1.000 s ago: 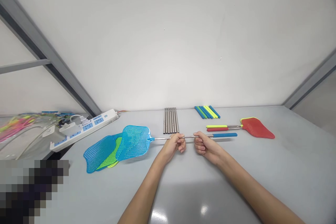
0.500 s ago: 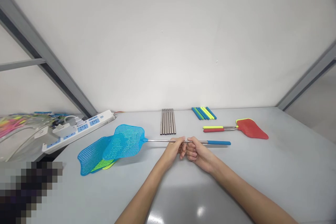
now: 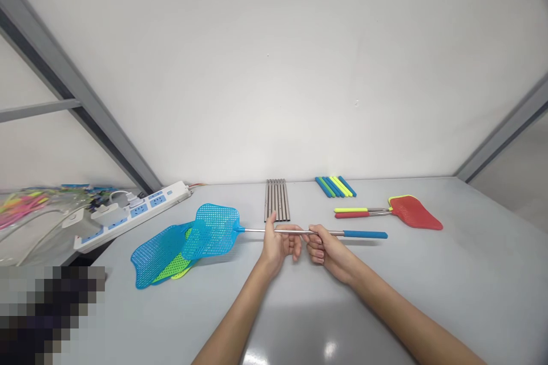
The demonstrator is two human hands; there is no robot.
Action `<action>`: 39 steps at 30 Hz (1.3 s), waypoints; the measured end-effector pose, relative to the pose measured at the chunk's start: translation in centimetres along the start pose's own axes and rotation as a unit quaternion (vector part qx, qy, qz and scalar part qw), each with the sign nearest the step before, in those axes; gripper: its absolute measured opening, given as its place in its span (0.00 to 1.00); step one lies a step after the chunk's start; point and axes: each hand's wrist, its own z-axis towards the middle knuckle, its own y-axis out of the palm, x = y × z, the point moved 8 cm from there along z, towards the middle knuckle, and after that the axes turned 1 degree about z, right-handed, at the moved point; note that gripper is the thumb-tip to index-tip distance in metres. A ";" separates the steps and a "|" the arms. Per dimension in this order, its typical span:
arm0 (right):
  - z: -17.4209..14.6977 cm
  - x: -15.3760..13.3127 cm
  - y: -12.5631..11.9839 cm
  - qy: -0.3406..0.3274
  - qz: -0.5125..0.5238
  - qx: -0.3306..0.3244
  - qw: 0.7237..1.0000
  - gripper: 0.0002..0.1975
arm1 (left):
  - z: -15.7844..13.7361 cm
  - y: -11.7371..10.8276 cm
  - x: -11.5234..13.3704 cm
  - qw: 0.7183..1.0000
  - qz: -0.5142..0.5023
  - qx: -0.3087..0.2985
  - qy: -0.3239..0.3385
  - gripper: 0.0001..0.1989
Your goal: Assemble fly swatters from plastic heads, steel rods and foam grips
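Observation:
A blue fly swatter (image 3: 216, 231) lies level across both hands, its mesh head to the left and its blue grip to the right. My right hand (image 3: 327, 251) pinches the metal rod just left of the grip, thumb on top and fingers curled. My left hand (image 3: 277, 248) is at the rod's middle with the thumb raised away from it and the fingers loosely apart, touching or just beside the rod. Under the swatter's head sits a stack of loose mesh heads (image 3: 156, 254), blue, green and yellow.
Several metal tubes (image 3: 277, 199) stand in a row near the wall. Right of them lie coloured grips (image 3: 335, 187). Red and yellow swatters (image 3: 415, 214) rest at the right. A power strip (image 3: 145, 208) with plugs and a bagged colourful pile (image 3: 29, 205) are at the left.
My left thumb has lifted off the rod and that hand has loosened and shifted slightly left. The swatter has moved a little to the right, with my right hand still pinching it.

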 end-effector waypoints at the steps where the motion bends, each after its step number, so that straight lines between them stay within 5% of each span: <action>1: 0.0 -0.3 0.0 -0.008 -0.002 -0.001 1.000 0.17 | 0.0 -1.0 0.5 0.998 -0.014 0.048 0.029 0.34; 4: -0.1 -1.1 -0.4 -0.041 -0.014 0.013 0.999 0.17 | -0.5 -3.7 1.8 0.980 -0.050 0.169 0.096 0.35; 7: 0.0 -1.4 -0.6 -0.047 -0.024 0.025 0.998 0.17 | -0.7 -4.6 2.0 0.973 -0.057 0.200 0.103 0.34; 13: 0.1 -0.8 -0.5 -0.031 -0.021 0.019 0.999 0.18 | 0.2 -1.7 0.1 0.992 0.028 0.119 0.034 0.26; 24: 0.0 -0.1 -0.1 -0.030 -0.016 -0.011 0.999 0.18 | 0.6 0.6 -1.7 0.988 0.137 0.055 0.038 0.22; 39: 0.6 1.0 -0.9 0.002 0.027 0.012 1.000 0.17 | 0.2 1.0 -1.8 0.991 0.101 0.078 0.029 0.19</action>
